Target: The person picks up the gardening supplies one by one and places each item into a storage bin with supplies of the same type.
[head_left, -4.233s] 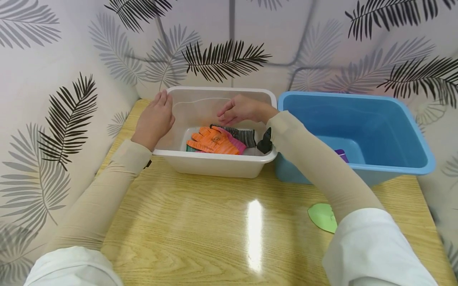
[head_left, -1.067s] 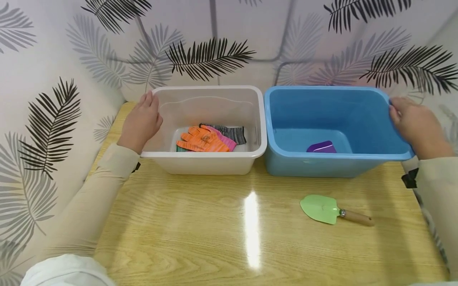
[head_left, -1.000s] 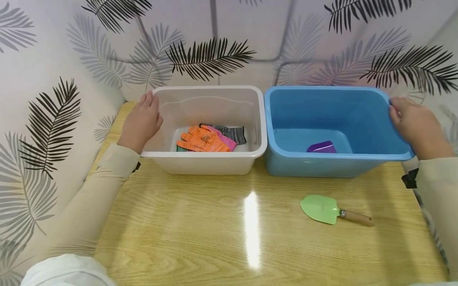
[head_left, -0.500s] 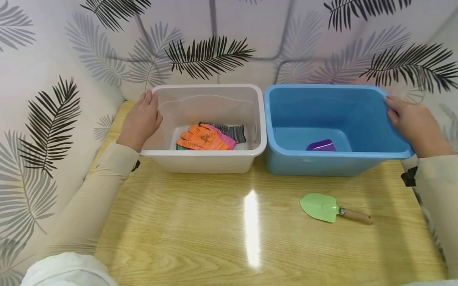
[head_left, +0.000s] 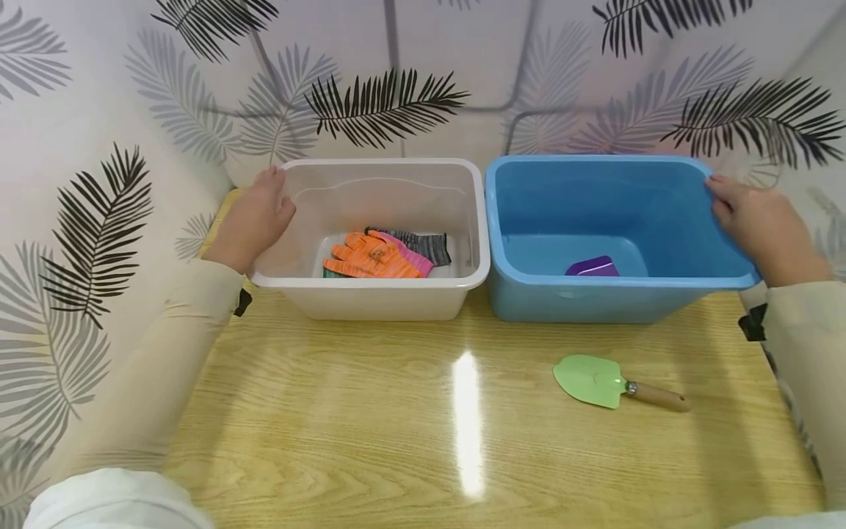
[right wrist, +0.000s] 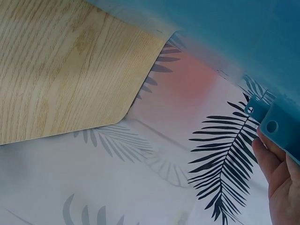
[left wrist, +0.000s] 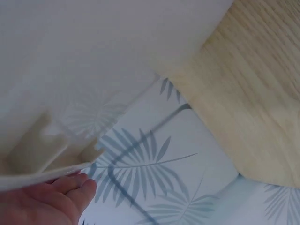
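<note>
My left hand [head_left: 250,220] holds the left rim of a white plastic bin [head_left: 383,301], its thumb over the edge. In the left wrist view the fingers [left wrist: 79,190] lie under that rim. Inside the bin, an orange work glove [head_left: 377,257] lies on a pink one [head_left: 418,261], with a grey knitted piece [head_left: 429,246] behind and some green below. My right hand [head_left: 767,228] grips the right rim of a blue bin [head_left: 581,305]; the right wrist view shows its fingers [right wrist: 268,159] beneath the edge. A purple object [head_left: 595,267], partly hidden by the front wall, lies inside the blue bin.
A hand trowel [head_left: 588,380] with a light green blade and wooden handle lies on the wooden table [head_left: 350,411], before the blue bin. Both bins stand side by side near the back edge. A leaf-patterned curtain [head_left: 429,66] hangs behind and at the sides.
My right hand, over the white bin about four seconds ago, has moved right to the blue bin's far rim. My left hand has lately shifted slightly left on the white rim.
</note>
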The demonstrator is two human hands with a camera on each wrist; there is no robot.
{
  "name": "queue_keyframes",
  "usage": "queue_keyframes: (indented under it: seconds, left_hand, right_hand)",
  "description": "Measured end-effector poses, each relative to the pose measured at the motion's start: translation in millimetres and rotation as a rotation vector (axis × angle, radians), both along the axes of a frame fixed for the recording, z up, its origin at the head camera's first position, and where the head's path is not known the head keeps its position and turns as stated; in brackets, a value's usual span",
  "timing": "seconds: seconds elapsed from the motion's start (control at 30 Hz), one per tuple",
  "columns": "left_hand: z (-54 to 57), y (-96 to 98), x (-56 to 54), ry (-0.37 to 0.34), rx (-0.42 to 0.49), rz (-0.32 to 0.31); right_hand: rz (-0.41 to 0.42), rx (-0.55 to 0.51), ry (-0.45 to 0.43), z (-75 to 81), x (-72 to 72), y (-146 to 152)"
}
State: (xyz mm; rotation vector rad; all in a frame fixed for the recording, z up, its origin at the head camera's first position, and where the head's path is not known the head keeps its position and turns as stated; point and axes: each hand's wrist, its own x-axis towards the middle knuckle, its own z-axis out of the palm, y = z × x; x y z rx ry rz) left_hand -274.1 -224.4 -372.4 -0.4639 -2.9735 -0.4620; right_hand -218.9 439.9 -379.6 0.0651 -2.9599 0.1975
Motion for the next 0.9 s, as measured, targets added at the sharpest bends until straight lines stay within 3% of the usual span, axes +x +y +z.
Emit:
queue_keyframes:
  seconds: [0.13,0.23,0.33,0.57,0.67,0.73,0.9]
  left_hand:
    - [16.4,5.6,13.3,0.023,-0.024,-0.021]
    - [29.8,21.8,29.2,0.06,0.033,-0.097]
    - [40.3,48.7,48.3,0.139,0.076,-0.223]
    - [45.9,126.0,88.5,0.482,0.147,-0.562]
    - [44.2,156.7,102.7,0.502,0.213,-0.678]
    - [41.7,176.0,111.0,0.479,0.248,-0.752]
    - [32.4,222.2,130.4,0.438,0.22,-0.912]
  right_hand:
    - [0.012,0.006,0.02,-1.1,0.4,0]
    - [0.016,0.008,0.031,-1.0,0.2,0]
    - [0.019,0.004,0.042,-0.1,-0.5,-1]
    - [0.004,-0.001,0.038,2.4,0.3,-1]
    - [0.012,0.006,0.047,3.2,0.1,-1]
    - [0.016,0.007,0.052,3.2,-0.4,-1]
    - [0.01,-0.002,0.038,1.1,-0.4,0]
